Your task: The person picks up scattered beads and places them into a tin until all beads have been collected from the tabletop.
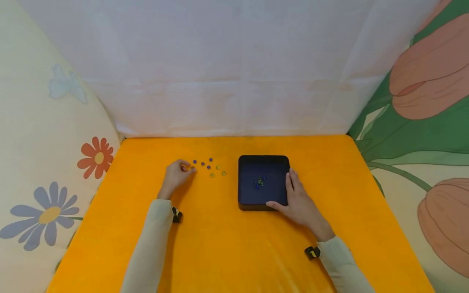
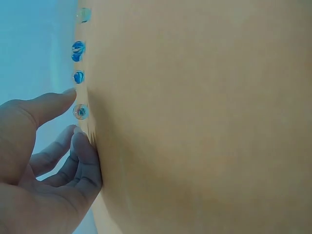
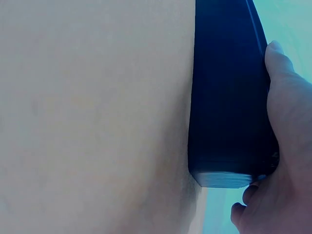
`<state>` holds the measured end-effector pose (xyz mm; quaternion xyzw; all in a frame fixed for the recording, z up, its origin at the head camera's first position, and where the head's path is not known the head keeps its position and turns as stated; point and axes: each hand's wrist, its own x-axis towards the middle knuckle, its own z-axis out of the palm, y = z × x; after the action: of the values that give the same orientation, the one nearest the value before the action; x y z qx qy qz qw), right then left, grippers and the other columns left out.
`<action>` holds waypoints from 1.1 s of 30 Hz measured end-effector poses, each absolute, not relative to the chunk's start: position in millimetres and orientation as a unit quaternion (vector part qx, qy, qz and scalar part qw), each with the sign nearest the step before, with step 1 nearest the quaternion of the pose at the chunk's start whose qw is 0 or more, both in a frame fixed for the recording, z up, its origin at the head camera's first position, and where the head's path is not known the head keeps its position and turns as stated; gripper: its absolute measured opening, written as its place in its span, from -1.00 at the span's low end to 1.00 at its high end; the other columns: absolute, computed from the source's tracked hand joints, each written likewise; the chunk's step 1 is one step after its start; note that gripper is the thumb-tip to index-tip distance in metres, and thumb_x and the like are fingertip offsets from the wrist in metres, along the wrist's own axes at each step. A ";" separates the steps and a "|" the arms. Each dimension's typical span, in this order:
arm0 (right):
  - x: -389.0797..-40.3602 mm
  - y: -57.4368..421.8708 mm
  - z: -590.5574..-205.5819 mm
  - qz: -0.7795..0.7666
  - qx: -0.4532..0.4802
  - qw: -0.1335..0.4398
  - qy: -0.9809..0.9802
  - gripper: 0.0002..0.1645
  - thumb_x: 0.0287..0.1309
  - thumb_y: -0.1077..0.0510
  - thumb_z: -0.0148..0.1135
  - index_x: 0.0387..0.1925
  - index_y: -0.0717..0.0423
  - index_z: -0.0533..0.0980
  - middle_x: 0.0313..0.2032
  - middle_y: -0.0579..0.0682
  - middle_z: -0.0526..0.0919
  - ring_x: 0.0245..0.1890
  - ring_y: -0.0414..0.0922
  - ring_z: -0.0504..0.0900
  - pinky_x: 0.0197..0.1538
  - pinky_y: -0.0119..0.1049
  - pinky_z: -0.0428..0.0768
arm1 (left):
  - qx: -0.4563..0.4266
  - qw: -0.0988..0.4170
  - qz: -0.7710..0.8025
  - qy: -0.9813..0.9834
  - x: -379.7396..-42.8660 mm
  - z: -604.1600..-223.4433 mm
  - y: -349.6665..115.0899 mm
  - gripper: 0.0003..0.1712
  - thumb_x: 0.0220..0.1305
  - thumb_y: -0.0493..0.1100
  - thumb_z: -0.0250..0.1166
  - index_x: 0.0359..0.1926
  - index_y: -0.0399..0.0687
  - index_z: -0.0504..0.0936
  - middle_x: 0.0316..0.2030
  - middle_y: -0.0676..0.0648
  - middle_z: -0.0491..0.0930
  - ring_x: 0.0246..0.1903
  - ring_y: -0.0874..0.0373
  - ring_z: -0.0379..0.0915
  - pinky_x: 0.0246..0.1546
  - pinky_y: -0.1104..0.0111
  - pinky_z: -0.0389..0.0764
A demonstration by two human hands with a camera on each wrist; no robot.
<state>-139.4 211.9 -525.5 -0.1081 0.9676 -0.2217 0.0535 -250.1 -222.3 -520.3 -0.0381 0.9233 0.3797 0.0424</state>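
Note:
Several glass marbles (image 1: 209, 167), some blue and some yellowish-green, lie loose on the orange tabletop, left of a square black tray (image 1: 264, 206). My left hand (image 1: 176, 176) is at the left end of these marbles. Its thumb and index finger stand apart on either side of one clear marble (image 2: 80, 112) with a coloured core, and a gap shows around it in the left wrist view. A small cluster of marbles (image 1: 260, 182) lies inside the tray. My right hand (image 1: 302, 203) grips the tray's near right corner, thumb over the front rim and fingers along the right side.
An orange cloth (image 1: 227, 248) covers the table. A white sheet (image 1: 234, 81) hangs behind its far edge, and flower-printed curtains (image 1: 36, 162) stand at both sides. Each wrist wears a small black camera (image 1: 177, 215).

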 end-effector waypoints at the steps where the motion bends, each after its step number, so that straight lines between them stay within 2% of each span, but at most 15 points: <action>1: -139.6 211.7 -525.2 -0.223 -0.109 0.056 0.967 0.54 0.17 -0.67 0.17 0.67 0.23 -0.28 0.70 0.17 -0.45 0.70 0.26 -0.19 0.55 0.22 0.29 | -0.039 0.048 0.379 0.923 -250.9 -520.2 -222.9 -0.52 0.45 -0.02 0.37 0.16 -0.32 0.60 -0.11 -0.32 0.66 -0.31 0.00 0.53 -0.31 0.33 0.53; 13: -139.5 211.7 -528.6 -0.223 -0.108 0.059 0.967 0.55 0.16 -0.68 0.15 0.68 0.22 -0.29 0.70 0.19 -0.43 0.70 0.26 -0.18 0.55 0.22 0.29 | -0.023 0.082 0.369 0.926 -255.4 -521.5 -226.6 -0.53 0.46 -0.03 0.37 0.14 -0.33 0.63 -0.04 -0.33 0.64 -0.16 -0.10 0.55 -0.14 0.18 0.58; 21: -139.3 210.5 -531.4 -0.226 -0.105 0.066 0.966 0.57 0.14 -0.72 0.12 0.68 0.22 -0.29 0.70 0.17 -0.46 0.71 0.25 -0.20 0.56 0.21 0.27 | -0.033 0.091 0.359 0.928 -257.3 -517.9 -226.2 -0.58 0.45 -0.05 0.37 0.10 -0.32 0.67 -0.09 -0.30 0.67 -0.24 -0.03 0.53 -0.28 0.31 0.52; 33: -141.5 212.0 -529.2 -0.217 -0.108 0.056 0.969 0.56 0.14 -0.70 0.14 0.68 0.23 -0.29 0.70 0.18 -0.45 0.70 0.26 -0.17 0.55 0.21 0.29 | -0.019 0.057 0.340 0.938 -256.7 -519.6 -219.7 -0.68 0.50 -0.09 0.32 0.01 -0.29 0.72 -0.12 -0.32 0.73 -0.37 0.04 0.54 -0.37 0.35 0.51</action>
<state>-141.5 212.0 -529.2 -0.1081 0.9686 -0.2165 0.0563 -256.7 -219.7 -519.6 -0.0193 0.9384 0.3403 0.0569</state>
